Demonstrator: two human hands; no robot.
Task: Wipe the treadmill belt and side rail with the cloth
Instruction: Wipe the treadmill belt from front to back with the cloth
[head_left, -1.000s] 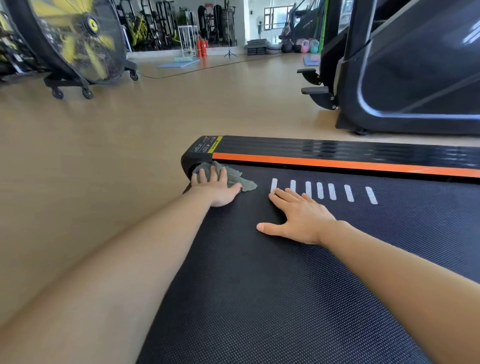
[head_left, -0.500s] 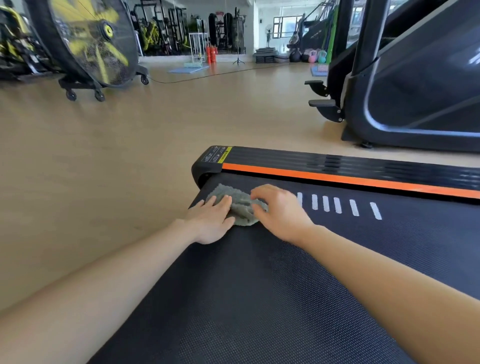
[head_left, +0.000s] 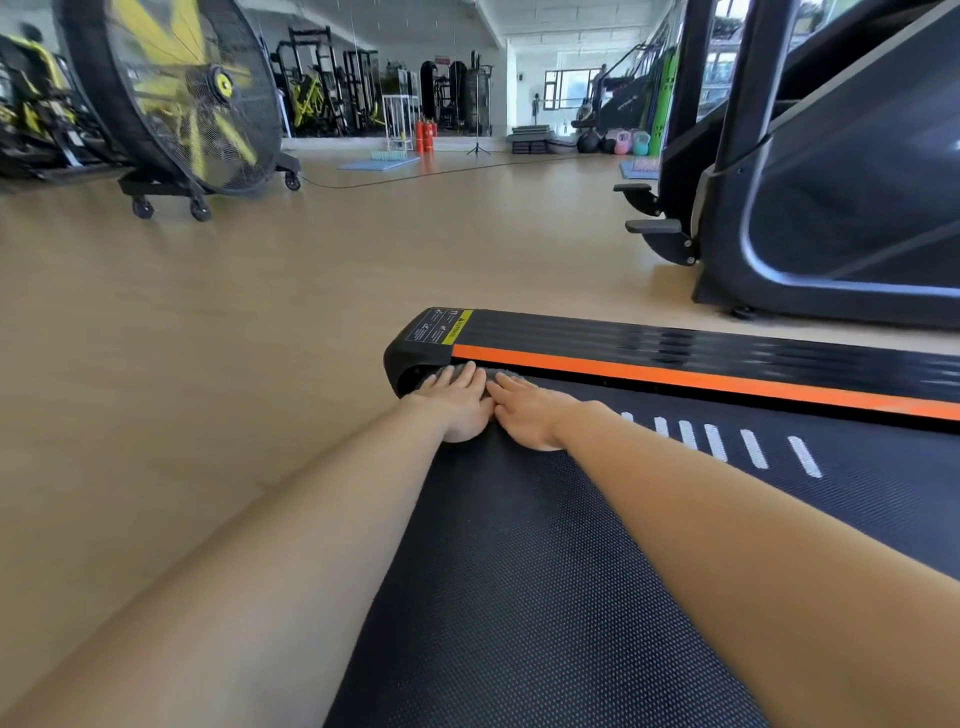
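The black treadmill belt (head_left: 519, 571) fills the lower middle of the head view. Its black side rail (head_left: 675, 338), edged with an orange stripe, runs along the belt's far edge. The grey cloth (head_left: 448, 370) lies on the belt's far left corner, right against the rail's end cap. Only a thin strip of it shows past my fingertips. My left hand (head_left: 457, 402) and my right hand (head_left: 527, 413) lie flat side by side on the cloth, fingers stretched out and touching each other, pressing it down.
White dash marks (head_left: 717, 441) cross the belt to the right of my hands. A large black machine (head_left: 831, 208) stands just beyond the rail at right. A big wheeled fan (head_left: 176, 93) stands at far left on the wooden floor (head_left: 260, 338).
My right hand left the bare belt and came onto the cloth beside my left. Both hands then pushed the cloth up into the corner against the rail end.
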